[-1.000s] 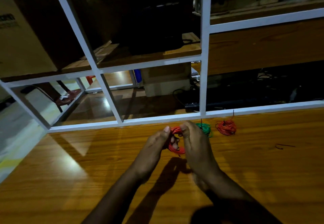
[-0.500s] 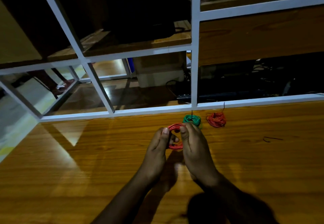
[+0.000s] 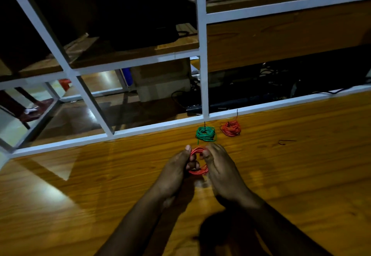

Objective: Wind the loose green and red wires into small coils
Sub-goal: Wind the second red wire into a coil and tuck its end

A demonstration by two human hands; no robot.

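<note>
Your left hand (image 3: 176, 172) and right hand (image 3: 221, 172) both pinch the red wire coil (image 3: 198, 160) between them, fingers curled round it.

Single view, head-worn, wide-angle. Looks forward and steeply down onto the wooden table (image 3: 80, 205) from the person's near edge toward the far edge, where a white metal frame (image 3: 202, 55) rises. Both forearms enter from the bottom edge; left hand (image 3: 174, 173) and right hand (image 3: 222, 173) sit close below the lens, mid-frame. Straight lines bow near the borders. No second view to overlap.
</note>
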